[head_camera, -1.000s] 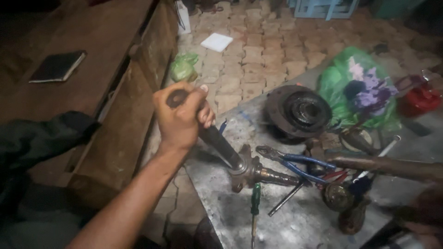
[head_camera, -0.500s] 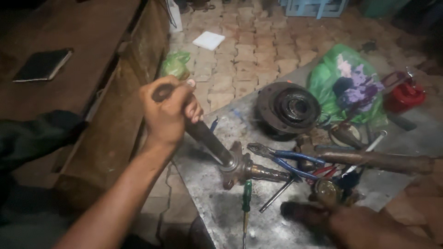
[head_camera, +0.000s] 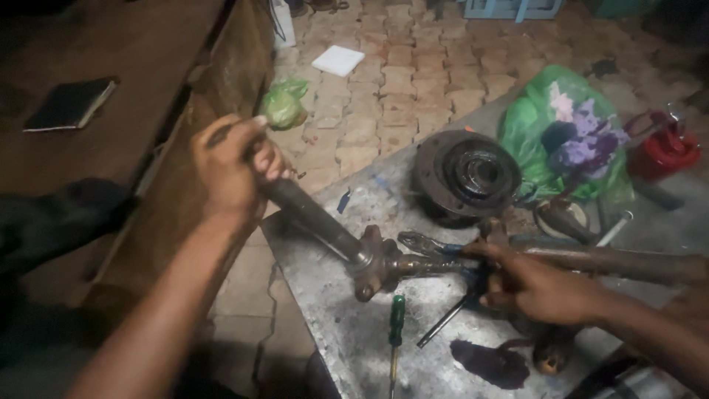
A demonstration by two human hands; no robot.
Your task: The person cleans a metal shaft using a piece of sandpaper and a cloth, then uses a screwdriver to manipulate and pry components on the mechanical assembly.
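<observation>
On scuffed steel bench [head_camera: 332,325], left hand [head_camera: 229,166] grips greasy cylindrical shaft [head_camera: 310,218] (rusty yoke [head_camera: 373,262]).

Two bare forearms, no sleeves.

The bare near-left part of the desk [head_camera: 336,325] offers open room, broken only by a green-handled screwdriver [head_camera: 396,329] and a dark stain [head_camera: 487,363] near it. The long shaft [head_camera: 384,255] lies across the middle from left to right and bars passage there, with pliers [head_camera: 428,244] touching it. Farther right, a round drum [head_camera: 467,176], a green bag [head_camera: 561,140] and a red can [head_camera: 661,151] crowd the far side, while the brick floor [head_camera: 413,96] beyond lies open.
</observation>
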